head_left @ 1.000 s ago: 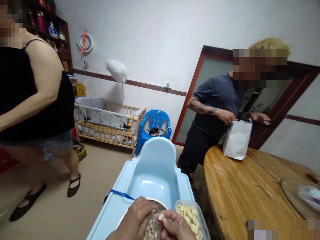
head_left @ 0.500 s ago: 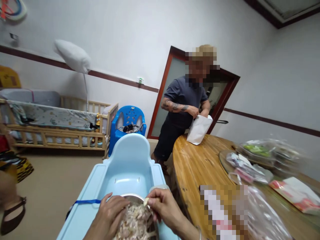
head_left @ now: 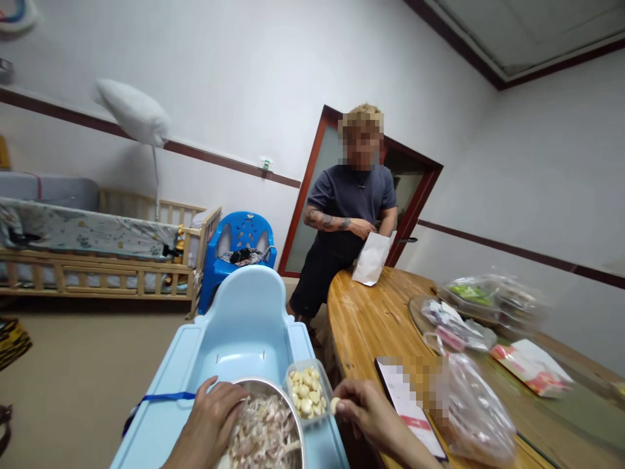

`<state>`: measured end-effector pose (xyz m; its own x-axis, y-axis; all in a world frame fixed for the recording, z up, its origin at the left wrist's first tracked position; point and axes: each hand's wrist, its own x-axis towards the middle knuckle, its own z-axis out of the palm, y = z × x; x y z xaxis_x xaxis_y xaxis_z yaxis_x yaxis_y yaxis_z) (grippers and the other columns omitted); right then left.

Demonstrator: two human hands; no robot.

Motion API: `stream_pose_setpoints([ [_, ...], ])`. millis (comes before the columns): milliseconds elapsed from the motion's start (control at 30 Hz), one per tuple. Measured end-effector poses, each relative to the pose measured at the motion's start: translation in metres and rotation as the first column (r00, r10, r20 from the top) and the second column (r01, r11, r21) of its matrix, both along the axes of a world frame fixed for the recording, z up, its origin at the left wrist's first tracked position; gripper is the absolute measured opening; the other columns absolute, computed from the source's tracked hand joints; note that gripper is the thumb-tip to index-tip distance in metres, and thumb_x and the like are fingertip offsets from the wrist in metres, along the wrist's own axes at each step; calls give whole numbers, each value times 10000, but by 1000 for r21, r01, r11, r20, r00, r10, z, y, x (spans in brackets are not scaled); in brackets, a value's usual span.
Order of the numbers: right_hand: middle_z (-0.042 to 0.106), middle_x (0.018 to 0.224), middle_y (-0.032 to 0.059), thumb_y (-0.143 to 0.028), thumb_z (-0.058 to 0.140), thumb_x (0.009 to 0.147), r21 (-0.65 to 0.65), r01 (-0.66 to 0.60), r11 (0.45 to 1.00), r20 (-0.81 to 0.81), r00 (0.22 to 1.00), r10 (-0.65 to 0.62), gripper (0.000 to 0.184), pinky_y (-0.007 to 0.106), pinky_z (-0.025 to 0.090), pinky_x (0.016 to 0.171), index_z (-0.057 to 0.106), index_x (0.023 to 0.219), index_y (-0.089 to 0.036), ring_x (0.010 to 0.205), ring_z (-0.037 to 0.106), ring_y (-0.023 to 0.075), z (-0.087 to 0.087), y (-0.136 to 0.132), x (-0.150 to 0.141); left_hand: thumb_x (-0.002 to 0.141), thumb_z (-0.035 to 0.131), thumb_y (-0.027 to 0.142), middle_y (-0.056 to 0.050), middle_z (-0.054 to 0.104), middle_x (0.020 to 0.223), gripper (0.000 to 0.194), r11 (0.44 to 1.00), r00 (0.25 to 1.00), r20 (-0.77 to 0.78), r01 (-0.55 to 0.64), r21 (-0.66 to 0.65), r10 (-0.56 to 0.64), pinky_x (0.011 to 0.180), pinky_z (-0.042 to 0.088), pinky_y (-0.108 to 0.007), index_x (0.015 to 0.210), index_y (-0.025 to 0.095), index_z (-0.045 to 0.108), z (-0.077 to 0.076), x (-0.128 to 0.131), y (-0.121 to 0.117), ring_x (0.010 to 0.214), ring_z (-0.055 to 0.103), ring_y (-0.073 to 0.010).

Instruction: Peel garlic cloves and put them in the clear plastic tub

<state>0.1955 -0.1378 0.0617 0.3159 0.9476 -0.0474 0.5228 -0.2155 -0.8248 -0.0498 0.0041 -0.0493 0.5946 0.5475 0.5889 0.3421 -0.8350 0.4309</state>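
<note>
The right hand [head_left: 364, 410] pinched a peeled clove [head_left: 334, 405] between its fingers, just off the clear tub [head_left: 327, 389] at three o'clock. The left hand [head_left: 215, 407] curved over the metal bowl [head_left: 297, 417] at ten o'clock, its grip unclear. The tub sat at the bowl's one o'clock.

Light-blue chair [head_left: 239, 332], yellow-brown wood-grained table [head_left: 364, 312], cream cloves [head_left: 306, 392], white bag [head_left: 374, 258], brown-striped pale wall [head_left: 234, 85], leaf-patterned pale cloth [head_left: 92, 229]
</note>
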Motion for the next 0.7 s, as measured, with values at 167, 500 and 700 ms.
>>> stream_pose_setpoints([
  [167, 529, 407, -73, -67, 551, 594, 77, 41, 996, 9, 999, -41, 162, 216, 278, 443, 679, 610, -165, 365, 438, 86, -17, 27, 4, 801, 497, 144, -54, 727, 877, 220, 995, 998, 62, -14, -95, 20, 856, 454, -474, 894, 220, 681, 10, 0, -5, 817, 669, -239],
  [500, 560, 505, -74, -308, 671, 631, 2, 73, 997, -478, 876, -63, 267, 177, 276, 355, 604, 826, -138, 331, 427, 46, -34, 59, -28, 787, 380, 86, -72, 701, 926, 354, 939, 976, 217, 76, -336, -1, 784, 485, -299, 959, 166, 679, 29, -11, 1, 868, 641, -197],
  [700, 660, 655, 1, -185, 812, 444, -64, -29, 998, -754, 656, -29, 433, 186, 485, 499, 563, 794, -132, 522, 622, 88, -43, 66, -55, 665, 393, 7, -61, 713, 851, 425, 937, 998, 63, 15, -348, 8, 746, 472, -260, 901, 157, 713, 32, -2, 0, 803, 644, -185],
])
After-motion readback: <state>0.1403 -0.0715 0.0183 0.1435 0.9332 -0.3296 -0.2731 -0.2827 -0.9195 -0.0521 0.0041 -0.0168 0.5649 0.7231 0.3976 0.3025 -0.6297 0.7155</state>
